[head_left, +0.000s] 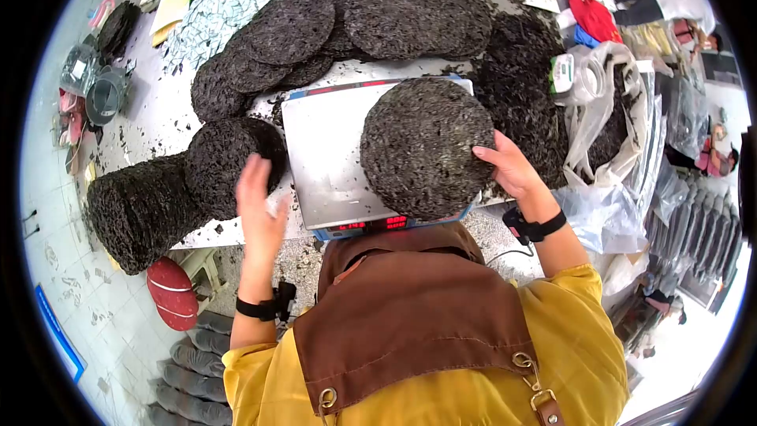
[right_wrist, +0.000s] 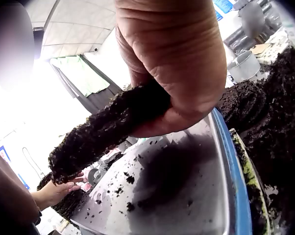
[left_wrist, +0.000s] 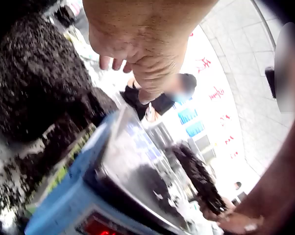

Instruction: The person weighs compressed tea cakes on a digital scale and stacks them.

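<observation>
My right hand (head_left: 514, 166) grips the right edge of a round dried-seaweed cake (head_left: 426, 146), thumb on its top face. In the right wrist view, the cake (right_wrist: 106, 129) is thick and ragged-edged, tilted above the scale's metal pan (right_wrist: 186, 196) and casting a shadow on it. The digital scale (head_left: 319, 138) has lit red digits along its near edge. My left hand (head_left: 260, 213) is left of the scale with fingers extended and nothing held. It is closest to a toppled row of stacked cakes (head_left: 146, 201), overlapping the nearest one in the head view.
More cakes (head_left: 296, 28) lie overlapping behind the scale. A loose seaweed heap (head_left: 520, 71) spreads on the right beside a plastic bag (head_left: 579, 146) and a clear jar (head_left: 587, 79). Small pale packets (head_left: 225, 8) cover the table's back left. A red stool (head_left: 172, 293) stands below.
</observation>
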The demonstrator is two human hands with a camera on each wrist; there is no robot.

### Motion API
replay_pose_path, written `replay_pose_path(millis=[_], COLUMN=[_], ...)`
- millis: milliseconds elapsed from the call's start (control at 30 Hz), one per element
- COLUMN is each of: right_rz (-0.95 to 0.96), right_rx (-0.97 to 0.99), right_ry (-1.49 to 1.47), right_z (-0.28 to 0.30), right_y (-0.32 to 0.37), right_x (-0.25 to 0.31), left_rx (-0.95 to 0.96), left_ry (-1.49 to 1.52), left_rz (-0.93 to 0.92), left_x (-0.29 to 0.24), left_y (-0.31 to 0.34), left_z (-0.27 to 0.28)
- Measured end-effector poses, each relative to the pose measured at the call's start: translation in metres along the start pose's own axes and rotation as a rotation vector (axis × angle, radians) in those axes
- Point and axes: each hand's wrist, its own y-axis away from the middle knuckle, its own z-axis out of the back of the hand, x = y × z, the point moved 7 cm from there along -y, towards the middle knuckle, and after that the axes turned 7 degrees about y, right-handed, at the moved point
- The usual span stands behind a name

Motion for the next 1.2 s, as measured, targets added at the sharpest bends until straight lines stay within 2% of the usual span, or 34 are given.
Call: replay_pose_path(millis=[100, 133, 167, 200, 233, 300, 367, 433, 500, 533, 567, 633, 667, 700, 767, 833, 867, 900, 967, 1000, 1033, 1100, 1167, 1200], right_rz=[0.026, 0.033, 0.132, 0.089, 0.156, 0.239, 0.093, 0.055, -0.074, -0.153, -0.182, -0.245, -0.268, -0.253, -0.174, -0.016, 0.021, -0.024, 0.007, 0.062, 0.081, 0.287, 0.257, 0.275], right_rx=[0.035, 0.053, 0.015, 0.006, -0.118, -0.356, -0.575, -0.770, -0.880, -0.831, -0.788, -0.755, -0.689, -0.779, -0.800, -0.831, -0.910, -0.888, -0.994, -0.981, -0.977, -0.739, -0.480, -0.398], right_ry=[0.012, 0.036, 0.232, 0.339, 0.603, 0.707, 0.430, 0.563, 0.736, 0.794, 0.942, 1.036, 0.935, 0.915, 0.726, 0.715, 0.819, 0.762, 0.735, 0.608, 0.609, -0.028, 0.089, 0.171], right_z=[-0.015, -0.022, -0.028, -0.028, -0.019, 0.001, 0.060, 0.132, 0.181, 0.199, 0.191, 0.183, 0.177, 0.174, 0.182, 0.189, 0.194, 0.204, 0.209, 0.213, 0.203, 0.152, 0.095, 0.070], right_y=[-0.013, -0.019, -0.026, -0.031, -0.033, -0.016, -0.004, 0.008, 0.021, 0.017, 0.016, 0.000, -0.011, -0.007, -0.009, -0.002, 0.005, 0.013, 0.034, 0.037, 0.041, 0.045, 0.042, 0.033], right_x=[0.013, 0.006, 0.005, -0.007, -0.010, 0.012, -0.006, -0.036, -0.066, -0.094, -0.099, -0.133, -0.138, -0.136, -0.142, -0.141, -0.135, -0.138, -0.123, -0.124, -0.113, -0.083, -0.048, -0.042], left_rx=[-0.212, -0.264, -0.238, -0.126, -0.024, 0.272, 0.558, 0.618, 0.531, 0.555, 0.580, 0.613, 0.629, 0.632, 0.561, 0.593, 0.602, 0.607, 0.604, 0.587, 0.568, 0.522, 0.409, 0.333], left_ry=[-0.135, -0.133, -0.138, -0.119, -0.106, -0.095, -0.055, -0.141, -0.217, -0.220, -0.225, -0.249, -0.268, -0.279, -0.354, -0.380, -0.373, -0.364, -0.382, -0.410, -0.443, -0.395, -0.017, 0.061], left_rz=[0.115, 0.066, 0.017, -0.066, -0.145, -0.296, -0.332, -0.404, -0.457, -0.458, -0.457, -0.445, -0.428, -0.439, -0.480, -0.492, -0.495, -0.499, -0.491, -0.488, -0.478, -0.454, -0.373, -0.362], left_x=[0.027, 0.023, 0.010, -0.015, -0.043, -0.087, -0.119, -0.117, -0.113, -0.114, -0.117, -0.123, -0.125, -0.126, -0.125, -0.126, -0.127, -0.129, -0.132, -0.130, -0.129, -0.132, -0.128, -0.130], left_y=[-0.009, -0.012, -0.017, -0.027, -0.031, -0.026, -0.025, -0.017, -0.017, -0.019, -0.019, -0.020, -0.020, -0.019, -0.014, -0.012, -0.013, -0.012, -0.010, -0.008, -0.008, -0.015, -0.020, -0.020], left_z=[0.039, 0.043, 0.041, 0.029, 0.013, -0.035, -0.079, -0.112, -0.117, -0.116, -0.114, -0.114, -0.115, -0.120, -0.125, -0.126, -0.125, -0.124, -0.128, -0.132, -0.133, -0.120, -0.100, -0.090])
